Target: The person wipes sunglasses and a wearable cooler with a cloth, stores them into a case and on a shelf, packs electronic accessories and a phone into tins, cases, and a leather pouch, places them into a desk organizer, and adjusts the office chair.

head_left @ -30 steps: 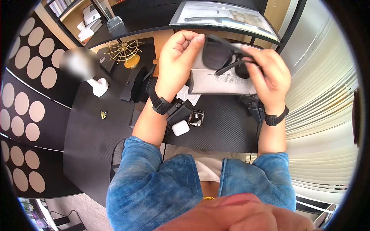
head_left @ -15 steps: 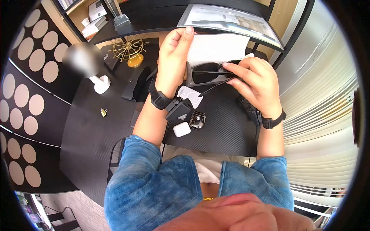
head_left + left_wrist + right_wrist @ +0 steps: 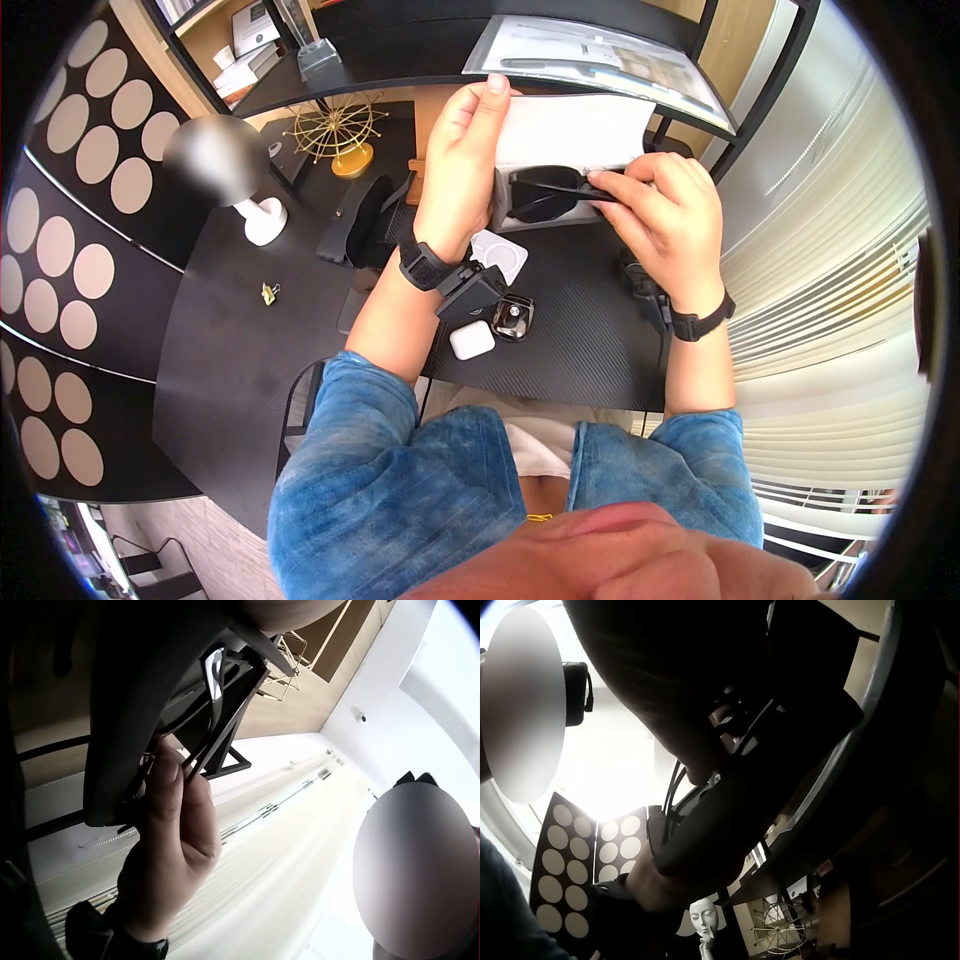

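My left hand (image 3: 460, 165) grips the left end of a glasses case (image 3: 572, 130), its thumb up along the edge. The lid stands raised at the back, showing a pale inside. Dark sunglasses (image 3: 545, 196) lie across the case's grey lower part, lenses to the left, temples crossing in front. My right hand (image 3: 665, 215) pinches them near the right side between thumb and fingers. From below, the left wrist view shows the right hand (image 3: 169, 825) at the case's dark underside (image 3: 124, 712), with a temple bearing a silver piece (image 3: 216, 675) beside it.
On the black desk (image 3: 590, 330) lie a white earbud case (image 3: 472, 340), a small dark shiny case (image 3: 513, 317) and a white square charger pad (image 3: 500, 257). A black case (image 3: 355, 220), gold wheel ornament (image 3: 338, 135) and yellow clip (image 3: 270, 293) stand leftward. A shelf (image 3: 400, 60) overhangs behind.
The sunglasses have come down from above the case into its lower part, and their outstretched temple has swung in. The case has tilted, so its script-marked grey surface no longer shows.
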`<state>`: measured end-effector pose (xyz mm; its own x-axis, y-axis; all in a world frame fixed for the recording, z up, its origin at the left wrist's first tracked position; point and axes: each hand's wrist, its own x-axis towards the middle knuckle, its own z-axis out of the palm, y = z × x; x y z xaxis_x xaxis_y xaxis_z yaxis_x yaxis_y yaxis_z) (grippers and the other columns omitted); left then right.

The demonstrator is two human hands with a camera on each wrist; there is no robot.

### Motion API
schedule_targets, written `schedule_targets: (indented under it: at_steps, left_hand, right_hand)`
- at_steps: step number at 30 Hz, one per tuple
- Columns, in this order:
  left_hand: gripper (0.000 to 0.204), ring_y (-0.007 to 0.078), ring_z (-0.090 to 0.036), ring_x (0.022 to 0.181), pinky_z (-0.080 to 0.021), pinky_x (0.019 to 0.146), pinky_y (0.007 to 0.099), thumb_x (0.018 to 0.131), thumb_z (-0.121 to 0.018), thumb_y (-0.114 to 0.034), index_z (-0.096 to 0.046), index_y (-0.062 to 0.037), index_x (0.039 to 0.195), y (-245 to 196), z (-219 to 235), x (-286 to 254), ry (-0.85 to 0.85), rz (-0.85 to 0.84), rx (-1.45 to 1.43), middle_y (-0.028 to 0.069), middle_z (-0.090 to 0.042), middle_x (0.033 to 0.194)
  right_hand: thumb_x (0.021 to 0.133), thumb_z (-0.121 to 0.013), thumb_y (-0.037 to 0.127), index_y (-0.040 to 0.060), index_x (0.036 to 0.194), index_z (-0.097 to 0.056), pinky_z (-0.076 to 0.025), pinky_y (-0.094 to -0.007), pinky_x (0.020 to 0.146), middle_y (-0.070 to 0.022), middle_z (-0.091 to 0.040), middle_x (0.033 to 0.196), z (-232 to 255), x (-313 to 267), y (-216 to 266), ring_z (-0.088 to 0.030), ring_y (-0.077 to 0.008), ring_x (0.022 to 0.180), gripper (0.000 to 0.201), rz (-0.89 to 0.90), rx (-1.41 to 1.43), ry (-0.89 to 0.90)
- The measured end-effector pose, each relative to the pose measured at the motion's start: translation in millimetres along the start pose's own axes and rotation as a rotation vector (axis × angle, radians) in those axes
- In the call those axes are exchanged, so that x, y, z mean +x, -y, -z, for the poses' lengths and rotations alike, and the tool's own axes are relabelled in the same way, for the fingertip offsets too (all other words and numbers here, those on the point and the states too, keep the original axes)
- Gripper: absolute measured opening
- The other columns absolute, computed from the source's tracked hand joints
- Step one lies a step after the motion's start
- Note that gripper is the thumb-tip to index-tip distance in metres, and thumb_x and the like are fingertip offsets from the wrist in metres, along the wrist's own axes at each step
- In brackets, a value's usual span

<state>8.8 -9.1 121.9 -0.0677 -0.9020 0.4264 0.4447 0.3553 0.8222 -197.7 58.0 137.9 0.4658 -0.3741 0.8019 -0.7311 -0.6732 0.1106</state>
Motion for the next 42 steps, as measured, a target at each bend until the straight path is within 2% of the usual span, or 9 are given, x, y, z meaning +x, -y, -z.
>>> schedule_targets:
  at_steps: [8,16,21,27,30,34,37,39,42]
  left_hand:
    - [0.038,0.0087,-0.059,0.084,-0.048,0.077,0.0254,0.100,-0.056,-0.042,-0.060,-0.0046,0.101,-8,-3,-4,0.011,0.109,-0.088,0.0024,-0.062,0.090]
    - [0.053,0.0168,-0.066,0.101,-0.053,0.087,0.0292,0.102,-0.046,-0.048,-0.059,-0.0002,0.121,-4,-2,-4,0.092,0.227,-0.127,0.0118,-0.067,0.111]
    - [0.051,0.0166,-0.066,0.097,-0.051,0.086,0.0297,0.100,-0.050,-0.048,-0.061,-0.0003,0.112,-9,-8,-8,0.104,0.284,-0.245,0.0105,-0.068,0.105]
    - [0.058,0.0190,-0.067,0.100,-0.053,0.088,0.0312,0.100,-0.047,-0.052,-0.061,0.0011,0.119,-8,-8,-9,0.119,0.378,-0.315,0.0131,-0.068,0.111]
    - [0.060,0.0197,-0.067,0.101,-0.054,0.088,0.0322,0.099,-0.047,-0.053,-0.060,0.0018,0.120,-4,-7,-8,0.118,0.364,-0.373,0.0135,-0.068,0.112]
    - [0.062,0.0208,-0.067,0.102,-0.055,0.088,0.0328,0.099,-0.047,-0.054,-0.059,0.0024,0.121,-9,-3,-7,0.109,0.345,-0.396,0.0145,-0.067,0.113]
    - [0.062,0.0218,-0.067,0.102,-0.055,0.089,0.0335,0.099,-0.046,-0.054,-0.058,0.0025,0.123,-16,0,-7,0.065,0.307,-0.374,0.0156,-0.067,0.114]
    - [0.062,0.0223,-0.067,0.102,-0.055,0.089,0.0338,0.099,-0.046,-0.054,-0.057,0.0026,0.123,-18,4,-6,0.064,0.297,-0.390,0.0160,-0.066,0.114]
    - [0.062,0.0227,-0.067,0.102,-0.055,0.088,0.0341,0.099,-0.046,-0.054,-0.056,0.0028,0.124,-17,6,-3,0.064,0.291,-0.422,0.0165,-0.066,0.115]
  right_hand:
    - [0.066,-0.083,0.028,0.0132,0.108,-0.071,-0.041,-0.0316,0.063,-0.0007,-0.060,0.085,-3,2,7,-0.058,-0.0185,0.073,0.047,0.055,0.069,-0.078]
    - [0.061,-0.088,0.013,0.0071,0.101,-0.072,-0.046,-0.0308,0.066,-0.0049,-0.061,0.088,-6,-5,7,-0.058,-0.0205,0.075,0.044,0.031,0.123,-0.403]
    - [0.065,-0.087,0.009,0.0062,0.100,-0.071,-0.047,-0.0303,0.069,-0.0058,-0.058,0.094,-3,-10,9,-0.057,-0.0201,0.082,0.039,-0.026,0.228,-0.482]
    - [0.096,-0.058,0.014,0.0013,0.101,-0.065,-0.043,-0.0280,0.081,-0.0084,-0.059,0.102,-2,-13,-3,-0.053,-0.0143,0.090,0.016,-0.415,0.670,-0.997]
    - [0.099,-0.056,0.018,0.0001,0.102,-0.066,-0.042,-0.0250,0.081,-0.0031,-0.061,0.094,13,-13,-7,-0.053,-0.0102,0.085,0.021,-0.673,0.603,-0.716]
    - [0.100,-0.058,0.029,-0.0003,0.102,-0.068,-0.041,-0.0230,0.077,0.0010,-0.057,0.084,12,-7,-11,-0.051,-0.0075,0.081,0.031,-0.748,0.678,-0.477]
    - [0.100,-0.057,0.031,-0.0001,0.103,-0.069,-0.040,-0.0216,0.073,0.0012,-0.056,0.082,18,-16,-22,-0.050,-0.0068,0.076,0.033,-0.872,0.683,-0.510]
    - [0.099,-0.058,0.034,0.0002,0.108,-0.068,-0.037,-0.0198,0.068,0.0009,-0.059,0.083,19,-17,-26,-0.047,-0.0056,0.071,0.036,-0.811,0.691,-0.547]
    - [0.095,-0.063,0.042,-0.0003,0.125,-0.060,-0.040,-0.0212,0.075,-0.0040,-0.067,0.098,27,-14,-22,-0.051,-0.0067,0.081,0.052,-0.692,0.834,-0.200]
